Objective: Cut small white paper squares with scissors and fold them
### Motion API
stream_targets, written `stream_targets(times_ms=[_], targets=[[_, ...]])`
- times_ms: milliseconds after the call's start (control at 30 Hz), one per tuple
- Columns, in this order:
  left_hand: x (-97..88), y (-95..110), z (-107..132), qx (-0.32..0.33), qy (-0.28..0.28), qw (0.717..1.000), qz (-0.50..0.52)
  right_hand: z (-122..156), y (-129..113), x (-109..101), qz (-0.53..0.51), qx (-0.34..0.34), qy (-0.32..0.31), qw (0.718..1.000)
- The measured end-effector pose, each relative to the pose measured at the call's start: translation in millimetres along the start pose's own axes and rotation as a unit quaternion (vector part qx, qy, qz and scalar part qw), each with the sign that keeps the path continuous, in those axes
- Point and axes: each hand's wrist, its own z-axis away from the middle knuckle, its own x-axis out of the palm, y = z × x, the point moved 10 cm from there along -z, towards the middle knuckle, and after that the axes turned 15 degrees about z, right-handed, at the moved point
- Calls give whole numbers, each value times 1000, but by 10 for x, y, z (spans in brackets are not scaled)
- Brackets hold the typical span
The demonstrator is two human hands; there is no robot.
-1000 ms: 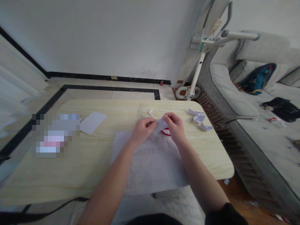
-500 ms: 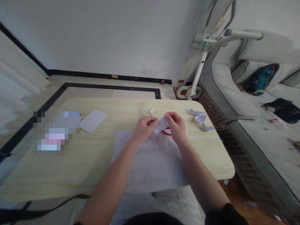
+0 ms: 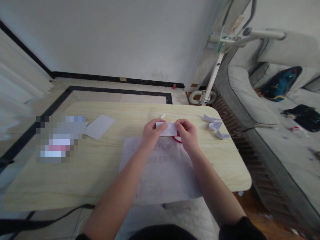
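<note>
A small white piece of paper (image 3: 168, 130) is held level between my two hands, its long edge running left to right. My left hand (image 3: 151, 132) pinches its left end, thumb on top. At the right end, my right hand (image 3: 187, 130) grips it between thumb and fingers. Just below the right hand lies a red-rimmed round object (image 3: 178, 138), partly covered by the hand and paper. Under my forearms a large printed sheet (image 3: 165, 173) is spread on the table. Beyond my left hand is a small white scrap (image 3: 162, 116).
Several folded paper pieces (image 3: 215, 126) lie at the table's right. A white sheet (image 3: 101, 127) rests at the left beside a pixelated area. The pale wooden table (image 3: 100, 173) has a wall behind it. A grey sofa (image 3: 250, 96) and a white metal frame (image 3: 212, 78) stand right.
The paper in my hands has turned from a slant to level and now shows as a narrow strip. My left hand has shifted slightly left and up. The view has tilted slightly.
</note>
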Motion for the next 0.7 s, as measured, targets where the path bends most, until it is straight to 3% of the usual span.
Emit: stream_targets(times_ms=[167, 433, 700], targets=[[50, -23, 10, -30, -28, 999, 0, 7, -19, 3, 14, 4, 3, 1000], [128, 103, -1, 62, -67, 988, -124, -4, -96, 35, 49, -66, -33, 996], [139, 92, 14, 51, -62, 987, -137, 2, -65, 46, 90, -74, -35, 993]])
